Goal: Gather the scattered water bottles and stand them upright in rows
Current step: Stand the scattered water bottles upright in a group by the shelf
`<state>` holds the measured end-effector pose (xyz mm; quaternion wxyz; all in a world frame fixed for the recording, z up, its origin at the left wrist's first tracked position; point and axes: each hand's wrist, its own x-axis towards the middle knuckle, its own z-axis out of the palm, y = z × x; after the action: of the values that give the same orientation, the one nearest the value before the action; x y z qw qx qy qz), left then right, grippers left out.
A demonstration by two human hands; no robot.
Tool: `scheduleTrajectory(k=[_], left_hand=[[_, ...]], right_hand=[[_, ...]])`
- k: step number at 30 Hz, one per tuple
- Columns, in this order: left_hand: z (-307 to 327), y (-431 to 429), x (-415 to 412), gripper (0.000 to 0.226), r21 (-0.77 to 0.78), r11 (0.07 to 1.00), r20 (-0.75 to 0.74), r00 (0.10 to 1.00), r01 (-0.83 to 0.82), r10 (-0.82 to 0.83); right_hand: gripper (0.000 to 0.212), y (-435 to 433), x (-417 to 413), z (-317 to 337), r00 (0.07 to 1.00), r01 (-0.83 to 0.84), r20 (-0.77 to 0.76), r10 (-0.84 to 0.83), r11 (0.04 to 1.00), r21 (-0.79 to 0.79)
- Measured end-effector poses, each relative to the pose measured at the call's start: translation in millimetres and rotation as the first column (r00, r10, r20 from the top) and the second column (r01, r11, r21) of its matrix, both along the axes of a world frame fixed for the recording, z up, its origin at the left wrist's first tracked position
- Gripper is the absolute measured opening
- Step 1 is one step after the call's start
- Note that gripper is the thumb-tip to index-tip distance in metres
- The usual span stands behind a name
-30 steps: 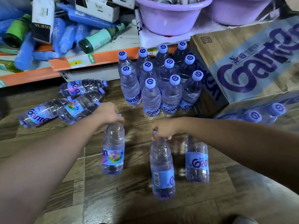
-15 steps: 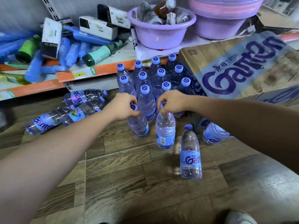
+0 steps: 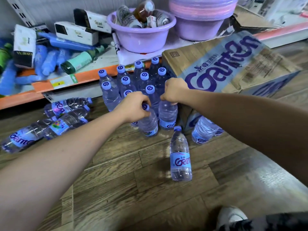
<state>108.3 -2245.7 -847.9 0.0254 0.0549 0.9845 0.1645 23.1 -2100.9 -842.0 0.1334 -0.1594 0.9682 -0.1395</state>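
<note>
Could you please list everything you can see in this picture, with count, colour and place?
upright water bottles: about a dozen in rows, clear with blue caps, on the floor against the shelf
lone upright bottle: one, clear, blue label, nearer on the floor
lying bottles: about four, clear, floor at left
bottle beside the carton: at least one, clear, partly hidden
cardboard carton: one, brown with purple print, right
basins: two or more, lilac, on the shelf
boxes: three, white and black, shelf at left
green bottle: one, lying on the shelf
wood floor: brown
shoe: one, white, bottom edge
left hand: gripping a bottle's cap
right hand: gripping a bottle's top
</note>
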Motion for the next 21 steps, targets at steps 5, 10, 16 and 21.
scheduleTrajectory(k=[5, 10, 16, 21], left_hand=[[0, 7, -10, 0.025, -0.023, 0.999, 0.041, 0.999, 0.03, -0.029], [-6, 15, -13, 0.018, -0.041, 0.999, 0.055, 0.998, -0.015, 0.017], [-13, 30, -18, 0.046, 0.22, 0.899, 0.172, 0.922, -0.378, 0.346], [-21, 37, -18, 0.026, 0.447, 0.672, 0.316, 0.807, -0.591, 0.5]], right_hand=[[0.022, 2, 4, -5, 0.999, 0.034, -0.015, -0.034, 0.999, 0.008], [0.008, 5, -1, -15, 0.998, 0.048, 0.046, -0.048, 0.999, -0.004], [0.039, 11, -4, -8, 0.972, 0.079, 0.217, -0.086, 0.996, 0.041], [0.027, 10, -3, -16, 0.995, -0.016, 0.096, 0.003, 0.991, 0.13]])
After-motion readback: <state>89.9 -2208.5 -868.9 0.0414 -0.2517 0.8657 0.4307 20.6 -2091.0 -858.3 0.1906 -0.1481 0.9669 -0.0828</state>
